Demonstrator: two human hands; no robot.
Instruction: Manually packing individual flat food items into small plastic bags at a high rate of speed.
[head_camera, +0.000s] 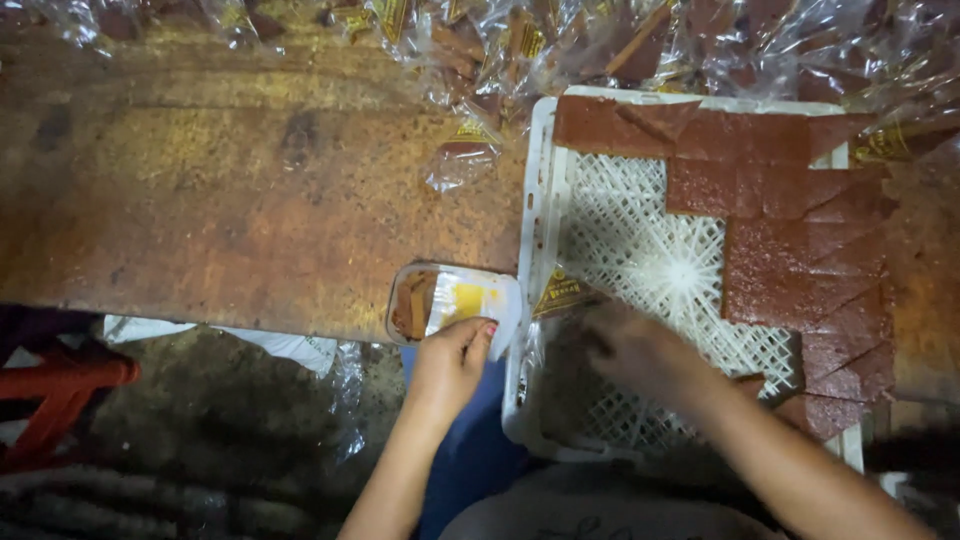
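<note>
1. Nearest the camera, at 6 o'clock: pale grey cloth (590, 515) over the person's lap, soft and creased, with a strip of blue fabric (470, 450) beside it.
2. Far left, at 8 o'clock: red stool frame (60, 390), painted bars, standing on dark rough floor below the table edge.
3. Worn table top (250, 200), 9 to 11 o'clock: flat, rust-brown, mottled and scuffed; a broad bare stretch lies open, and its near edge runs straight toward the small tray.
4. Small clear plastic tray (455, 300), rounded rectangle, sitting at the table's near edge; it holds a brown slab and a yellow label.
5. Left hand (450, 365): fingers curled, thumb and fingertips pinching the small tray's near rim.
6. Right hand (635, 350), just right of centre: blurred, fingers bent down over the crate's mesh beside a clear wrapper; whether it grips anything cannot be told.
7. White plastic crate (540, 200), lattice floor, raised rim.
8. Brown fruit-leather sheets (790, 250), 1 to 4 o'clock: matte, square-cut, overlapping in steps.
9. Heap of clear wrapped pieces (520, 50), 12 o'clock: crinkled, glossy film.
</note>
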